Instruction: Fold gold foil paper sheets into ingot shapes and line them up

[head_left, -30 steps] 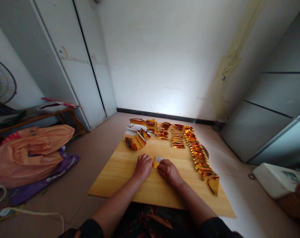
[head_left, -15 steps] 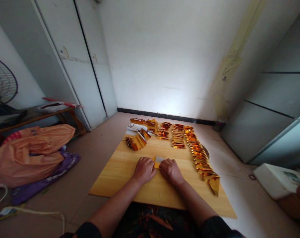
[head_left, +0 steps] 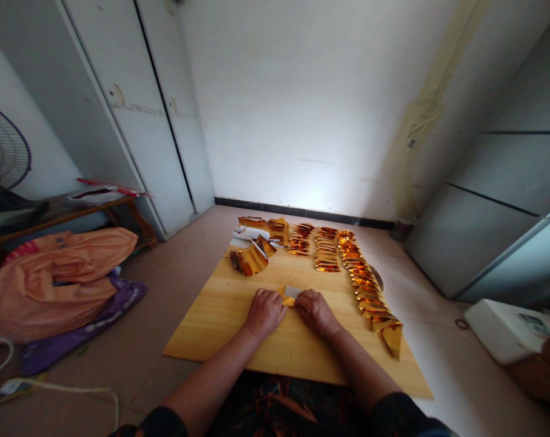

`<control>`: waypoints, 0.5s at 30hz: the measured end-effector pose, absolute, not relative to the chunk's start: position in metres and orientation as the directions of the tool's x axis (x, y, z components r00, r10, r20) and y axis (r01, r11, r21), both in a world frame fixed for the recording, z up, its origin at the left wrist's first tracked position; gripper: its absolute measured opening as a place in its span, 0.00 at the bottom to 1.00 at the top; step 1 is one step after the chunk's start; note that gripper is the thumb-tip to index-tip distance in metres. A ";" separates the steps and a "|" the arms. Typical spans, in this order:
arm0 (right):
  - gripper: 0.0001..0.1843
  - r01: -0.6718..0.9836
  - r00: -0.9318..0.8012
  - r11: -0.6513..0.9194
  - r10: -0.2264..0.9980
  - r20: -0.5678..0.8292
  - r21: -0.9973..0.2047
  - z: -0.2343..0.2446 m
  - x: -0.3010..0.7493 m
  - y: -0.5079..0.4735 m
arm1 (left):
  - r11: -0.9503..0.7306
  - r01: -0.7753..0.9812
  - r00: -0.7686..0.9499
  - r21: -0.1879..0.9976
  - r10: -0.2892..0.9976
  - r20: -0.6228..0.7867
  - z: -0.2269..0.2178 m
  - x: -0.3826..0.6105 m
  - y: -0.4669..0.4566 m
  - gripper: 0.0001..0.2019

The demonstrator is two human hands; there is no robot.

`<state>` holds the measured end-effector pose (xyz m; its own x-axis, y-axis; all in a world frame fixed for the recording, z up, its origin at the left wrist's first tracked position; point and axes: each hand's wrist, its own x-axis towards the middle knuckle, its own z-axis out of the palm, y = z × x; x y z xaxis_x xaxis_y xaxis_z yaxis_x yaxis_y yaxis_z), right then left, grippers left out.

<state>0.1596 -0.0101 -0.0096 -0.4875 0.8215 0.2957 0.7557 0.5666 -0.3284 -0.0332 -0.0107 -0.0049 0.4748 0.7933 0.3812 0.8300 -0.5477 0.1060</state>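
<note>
My left hand [head_left: 265, 311] and my right hand [head_left: 316, 312] rest side by side on a wooden board [head_left: 220, 315], both with fingers curled and pressed on a small sheet of gold foil paper [head_left: 290, 295]. The sheet shows gold at its left edge and a white back at its top. Beyond my hands lies a fanned stack of gold sheets [head_left: 251, 258]. Rows of folded gold pieces [head_left: 368, 285] run along the board's right side and far edge.
An orange plastic bag [head_left: 56, 276] and a purple bag lie on the floor to the left, beside a low wooden bench [head_left: 74, 209] and a fan [head_left: 4, 149]. White wardrobe doors stand at the back left. A white box [head_left: 506, 331] sits on the floor at right.
Both hands have slid slightly toward each other on the sheet, covering more of it. Nothing else on the board has moved.
</note>
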 end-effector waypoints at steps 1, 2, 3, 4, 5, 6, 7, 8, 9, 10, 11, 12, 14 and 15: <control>0.10 0.749 -0.475 0.562 0.825 0.306 -0.350 -0.012 0.160 -0.009 | -0.551 0.828 0.481 0.103 0.793 0.373 -0.004 -0.033 -0.011 0.06; 0.10 0.741 -0.462 0.556 0.829 0.316 -0.377 -0.014 0.161 -0.007 | -0.557 0.824 0.490 0.101 0.791 0.365 -0.003 -0.034 -0.012 0.06; 0.10 0.730 -0.447 0.550 0.834 0.325 -0.406 -0.015 0.161 -0.005 | -0.568 0.817 0.503 0.099 0.787 0.357 -0.003 -0.034 -0.013 0.06; 0.10 0.717 -0.435 0.544 0.838 0.330 -0.436 -0.016 0.162 -0.003 | -0.581 0.808 0.518 0.099 0.780 0.351 -0.002 -0.035 -0.014 0.06; 0.09 0.705 -0.424 0.537 0.843 0.331 -0.464 -0.017 0.163 -0.002 | -0.593 0.799 0.531 0.098 0.774 0.346 -0.002 -0.037 -0.015 0.06; 0.09 0.694 -0.417 0.530 0.848 0.327 -0.488 -0.016 0.163 0.000 | -0.603 0.792 0.543 0.097 0.768 0.341 -0.001 -0.038 -0.017 0.06; 0.08 0.687 -0.413 0.520 0.854 0.316 -0.507 -0.016 0.164 0.001 | -0.610 0.787 0.552 0.094 0.764 0.335 -0.001 -0.040 -0.018 0.06; 0.07 0.684 -0.412 0.509 0.860 0.299 -0.522 -0.015 0.164 0.003 | -0.616 0.782 0.561 0.091 0.760 0.327 -0.001 -0.042 -0.018 0.06; 0.07 0.684 -0.412 0.496 0.868 0.277 -0.535 -0.013 0.165 0.005 | -0.622 0.778 0.571 0.087 0.758 0.315 0.000 -0.044 -0.019 0.07; 0.06 0.686 -0.410 0.479 0.877 0.252 -0.548 -0.012 0.165 0.006 | -0.628 0.774 0.581 0.082 0.756 0.301 0.001 -0.045 -0.019 0.07; 0.06 0.689 -0.405 0.458 0.886 0.226 -0.561 -0.011 0.165 0.008 | -0.635 0.769 0.593 0.078 0.753 0.286 0.002 -0.046 -0.019 0.08; 0.05 0.694 -0.395 0.433 0.897 0.198 -0.575 -0.009 0.165 0.010 | -0.641 0.764 0.603 0.074 0.750 0.271 0.003 -0.048 -0.019 0.08; 0.04 0.714 -0.357 0.366 0.924 0.140 -0.597 -0.006 0.165 0.013 | -0.649 0.757 0.617 0.069 0.747 0.248 0.005 -0.049 -0.018 0.10; 0.04 0.728 -0.334 0.331 0.936 0.111 -0.601 -0.004 0.164 0.015 | -0.652 0.755 0.622 0.068 0.745 0.242 0.005 -0.049 -0.018 0.11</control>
<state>0.1642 0.0152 -0.0043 -0.3338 0.9361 0.1113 0.7276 0.3309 -0.6009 -0.0488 -0.0179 0.0052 0.6215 0.7451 0.2420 0.7552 -0.6520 0.0677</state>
